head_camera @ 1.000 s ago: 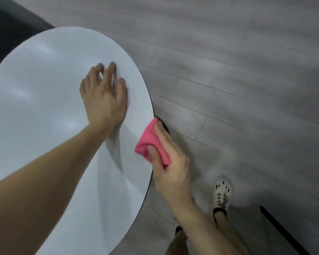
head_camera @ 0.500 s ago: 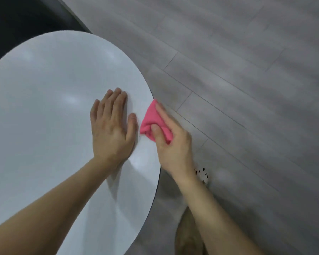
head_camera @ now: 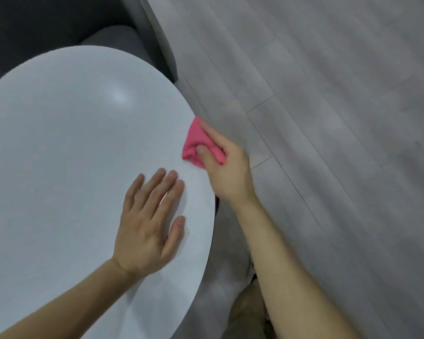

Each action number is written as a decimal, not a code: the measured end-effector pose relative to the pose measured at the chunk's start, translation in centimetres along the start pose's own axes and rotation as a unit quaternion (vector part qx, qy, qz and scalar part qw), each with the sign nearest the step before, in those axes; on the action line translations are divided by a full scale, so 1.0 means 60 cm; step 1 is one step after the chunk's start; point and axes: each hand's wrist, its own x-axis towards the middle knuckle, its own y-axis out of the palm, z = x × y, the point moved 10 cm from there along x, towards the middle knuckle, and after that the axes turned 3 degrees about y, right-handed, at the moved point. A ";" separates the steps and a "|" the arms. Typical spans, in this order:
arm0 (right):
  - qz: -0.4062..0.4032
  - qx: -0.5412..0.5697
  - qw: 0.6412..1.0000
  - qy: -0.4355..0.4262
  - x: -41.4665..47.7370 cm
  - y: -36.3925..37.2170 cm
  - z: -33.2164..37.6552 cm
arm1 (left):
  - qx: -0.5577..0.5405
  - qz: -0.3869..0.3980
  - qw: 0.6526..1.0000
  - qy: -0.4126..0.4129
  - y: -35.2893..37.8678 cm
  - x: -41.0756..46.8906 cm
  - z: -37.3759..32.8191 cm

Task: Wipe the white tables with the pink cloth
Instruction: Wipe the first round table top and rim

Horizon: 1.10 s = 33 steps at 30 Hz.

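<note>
Desk point(head_camera: 59, 143) surface, round and white, fills the left of the view. The left hand point(head_camera: 149, 223) lies flat on it near the right rim, its fingers point(head_camera: 167, 184) straight and slightly spread, holding nothing and only pressing down, probably to steady the top. Just beyond those fingertips, the pink cloth point(head_camera: 194, 143) sits on the desk's right rim. Over the last 1 second it has slid along that rim, from nearer the person than the left hand, to level with it, to past it now. I judge that the edge wipe is advancing away from the person, with the far arc yet to be covered. The cloth is bunched into a wedge. Its long axis runs near-to-far along the rim, and its narrow tip points away from the person. The right hand point(head_camera: 225, 172) grips it, thumb pressed on top and fingers curled round the outer side, over the grey plank floor point(head_camera: 328, 118).
</note>
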 end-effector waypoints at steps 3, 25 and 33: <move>0.000 -0.025 1.000 -0.005 -0.090 -0.017 -0.010 | -0.003 0.008 1.000 0.002 0.000 0.002 0.000; 0.160 -0.029 0.987 -0.015 0.251 0.109 0.054 | 0.110 -0.118 0.890 -0.427 -0.020 0.191 0.274; 0.170 -0.027 0.985 -0.011 0.146 0.029 0.045 | 0.100 -0.092 0.884 -0.447 -0.024 0.203 0.266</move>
